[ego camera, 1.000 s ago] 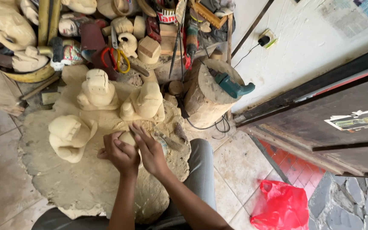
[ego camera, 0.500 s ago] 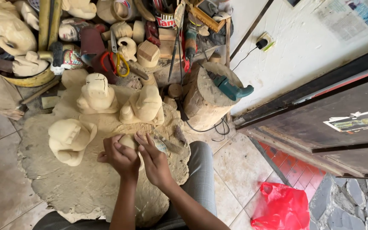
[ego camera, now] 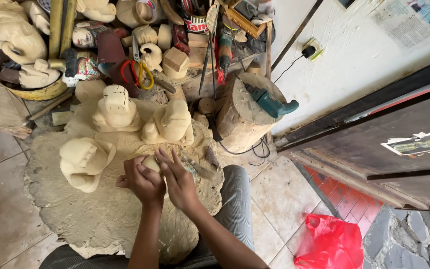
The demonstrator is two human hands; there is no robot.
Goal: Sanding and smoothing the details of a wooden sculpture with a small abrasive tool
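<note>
My left hand (ego camera: 143, 182) is closed around a small pale wooden carving (ego camera: 151, 163) that rests on a sawdust-covered mat (ego camera: 75, 219). Pressed against the same piece from the right, my right hand (ego camera: 177, 178) has its fingers laid flat over it. Most of the carving is hidden by the two hands. Three larger rough-cut pale figures stand close by: one (ego camera: 83, 162) to the left, one (ego camera: 116, 108) behind it, one (ego camera: 171, 123) just beyond my fingers.
A wooden stump (ego camera: 242, 119) with a teal power drill (ego camera: 269, 102) on it stands at the right. Carved figures, scissors (ego camera: 136, 74), tools and tins crowd the back. A red plastic bag (ego camera: 332, 244) lies on the tiled floor near a dark door (ego camera: 384, 144).
My right hand has shifted slightly over the small carving, fingers now flatter on it. The left hand keeps its hold.
</note>
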